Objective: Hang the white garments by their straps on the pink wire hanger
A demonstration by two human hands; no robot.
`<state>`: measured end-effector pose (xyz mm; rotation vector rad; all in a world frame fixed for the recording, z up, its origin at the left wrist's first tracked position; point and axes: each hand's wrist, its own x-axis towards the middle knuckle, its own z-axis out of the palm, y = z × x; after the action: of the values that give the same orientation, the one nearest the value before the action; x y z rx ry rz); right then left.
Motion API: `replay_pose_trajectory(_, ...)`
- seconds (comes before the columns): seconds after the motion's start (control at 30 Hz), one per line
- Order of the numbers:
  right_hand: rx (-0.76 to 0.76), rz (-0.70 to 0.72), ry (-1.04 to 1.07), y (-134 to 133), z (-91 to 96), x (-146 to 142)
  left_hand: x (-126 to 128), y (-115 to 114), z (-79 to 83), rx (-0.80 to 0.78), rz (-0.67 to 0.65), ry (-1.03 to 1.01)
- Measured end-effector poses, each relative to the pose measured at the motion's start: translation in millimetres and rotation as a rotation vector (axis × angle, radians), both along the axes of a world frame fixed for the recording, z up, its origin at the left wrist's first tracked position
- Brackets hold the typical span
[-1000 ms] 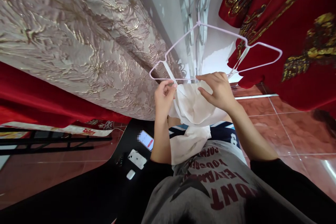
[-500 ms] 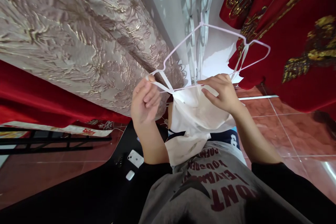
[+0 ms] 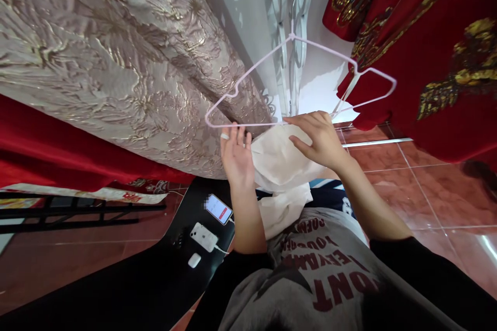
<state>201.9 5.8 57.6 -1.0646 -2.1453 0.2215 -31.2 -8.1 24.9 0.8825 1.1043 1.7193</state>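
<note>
While the left hand (image 3: 239, 159) spreads empty, the right hand (image 3: 321, 139) half-curls over cloth (image 3: 275, 158) — its hold hidden.

Shirt (image 3: 330, 269): upside-down "ONT"; white phone (image 3: 204, 237): Apple logo

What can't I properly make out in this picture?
All in the head view:
Cream strappy garment: partly hidden by the right hand.
Lilac hanger: the back of that hand hides whether the fingers grip it.
White patch at the left hand: too small to identify.
Lit smartphone: screen text too small.
Red gold-patterned cloth: cut off by the right edge.
</note>
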Motion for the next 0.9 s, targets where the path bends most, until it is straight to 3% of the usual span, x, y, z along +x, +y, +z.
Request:
replay_pose_trajectory(0.17,-0.011,0.037,0.048,-5.2,3.0,-5.2,28.3,-1.9,10.0,0.005,-0.146,-0.037)
replay_pose_trajectory(0.3,0.047,0.057,0.098,-10.0,6.2,-2.7,37.4,-8.2,16.2,0.075,-0.158,-0.059)
replay_pose_trajectory(0.37,0.141,-0.063,0.21,-10.5,4.1,2.4,38.4,-10.0,17.5,0.095,-0.133,-0.069)
replay_pose_trajectory(0.43,0.24,-0.318,0.356,-7.4,0.0,12.3,38.4,-10.8,18.6,0.095,-0.09,-0.044)
replay_pose_trajectory(0.5,0.253,-0.5,0.456,-1.0,-2.6,26.7,38.4,-10.8,19.8,0.088,-0.061,-0.008)
replay_pose_trajectory(0.53,0.212,-0.515,0.479,2.5,-1.9,34.6,38.7,-10.7,20.2,0.089,-0.053,-0.004)
replay_pose_trajectory(0.7,-0.067,-0.369,0.441,8.7,25.8,60.5,41.0,-8.8,21.5,0.11,-0.015,-0.023)
replay_pose_trajectory(0.8,-0.149,-0.265,0.393,3.6,46.1,60.6,41.5,-6.7,22.6,0.11,0.045,0.041)
replay_pose_trajectory(0.9,-0.16,-0.147,0.47,2.8,55.1,56.8,39.2,-4.3,24.7,0.121,0.088,0.075)
